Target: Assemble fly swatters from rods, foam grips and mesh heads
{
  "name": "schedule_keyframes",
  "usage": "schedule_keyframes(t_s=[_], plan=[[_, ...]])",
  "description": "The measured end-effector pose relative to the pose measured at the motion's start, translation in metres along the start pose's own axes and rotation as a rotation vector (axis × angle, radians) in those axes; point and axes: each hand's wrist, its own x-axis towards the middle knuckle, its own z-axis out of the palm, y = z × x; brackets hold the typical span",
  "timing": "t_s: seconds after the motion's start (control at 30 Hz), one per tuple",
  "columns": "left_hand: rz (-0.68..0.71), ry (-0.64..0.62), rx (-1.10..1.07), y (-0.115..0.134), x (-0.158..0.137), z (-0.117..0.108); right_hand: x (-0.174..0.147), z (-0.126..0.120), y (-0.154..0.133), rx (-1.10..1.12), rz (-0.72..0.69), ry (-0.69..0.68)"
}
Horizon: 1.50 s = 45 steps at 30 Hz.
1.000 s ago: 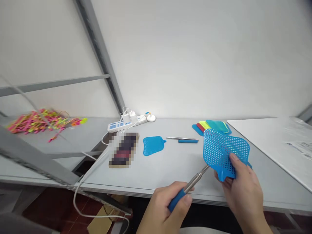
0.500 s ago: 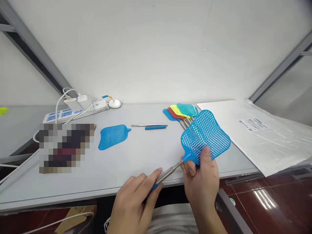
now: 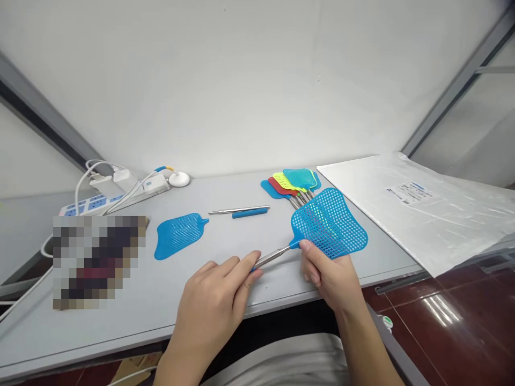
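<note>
A blue fly swatter [image 3: 341, 225] with a metal shaft is held in both hands above the front of the table. My left hand [image 3: 215, 295] wraps round its handle, most of which the fingers hide. My right hand [image 3: 333, 276] is closed on the lower edge of the mesh head, its thumb beside the neck. Farther back lie a loose blue swatter head [image 3: 179, 235], a metal rod [image 3: 237, 210] and a short blue tube [image 3: 249, 213]. Behind the held head, a pile of swatters [image 3: 287, 185] in blue, red, yellow and teal is partly covered.
On the right, a large white plastic bag [image 3: 442, 214] overhangs the table's front edge. A power strip [image 3: 108, 199] with plugs and cables stands back left, beside a round white device [image 3: 179, 179]. A blurred-out object [image 3: 98, 262] lies at the left.
My right hand has shifted from the mesh face towards the neck, its thumb now at the head's lower edge. Both hands and the swatter have moved slightly farther over the table; the view has tilted.
</note>
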Motion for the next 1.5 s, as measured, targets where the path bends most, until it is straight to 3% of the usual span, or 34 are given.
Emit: schedule_keyframes(t_s=[0.13, 0.3, 0.5, 0.63, 0.7, 0.77, 0.87, 0.93, 0.97, 1.03, 1.17, 1.37, 1.5], plan=[[0.026, -0.002, 0.102, 0.008, 0.01, -0.005, 0.001, -0.002, 0.002, 0.041, -0.023, 0.002], [0.073, 0.041, 0.157, 0.012, 0.017, -0.027, -0.005, 0.008, 0.009, 0.081, -0.07, 0.103], [0.111, -0.036, 0.033, 0.017, 0.008, -0.029, -0.014, 0.009, 0.019, 0.008, -0.014, -0.037], [0.057, -0.1, -0.129, 0.021, -0.001, -0.027, -0.017, 0.003, 0.021, 0.039, -0.043, -0.032], [-0.043, -0.044, -0.316, 0.018, -0.008, -0.03, -0.017, 0.005, 0.02, 0.057, -0.073, -0.005], [-0.242, 0.081, -0.587, 0.014, -0.015, -0.032, -0.017, 0.011, 0.016, 0.096, -0.092, 0.056], [-0.604, 0.348, -1.109, 0.015, -0.021, -0.023, -0.019, 0.029, 0.011, 0.236, -0.06, 0.116], [-0.74, 0.544, -1.425, 0.025, -0.02, -0.009, -0.022, 0.044, 0.013, 0.292, -0.017, 0.095], [-0.77, 0.589, -1.518, 0.032, -0.018, -0.001, -0.025, 0.05, 0.016, 0.285, -0.005, 0.072], [-0.771, 0.529, -1.645, 0.047, -0.012, 0.015, -0.031, 0.06, 0.026, 0.208, -0.002, 0.061], [-0.775, 0.487, -1.731, 0.068, -0.006, 0.03, -0.04, 0.064, 0.044, 0.054, -0.025, 0.163], [-0.755, 0.544, -1.682, 0.064, -0.014, 0.03, -0.043, 0.068, 0.042, 0.06, -0.074, 0.085], [-0.764, 0.739, -1.546, 0.043, -0.022, 0.014, -0.033, 0.06, 0.026, 0.204, -0.103, 0.188]])
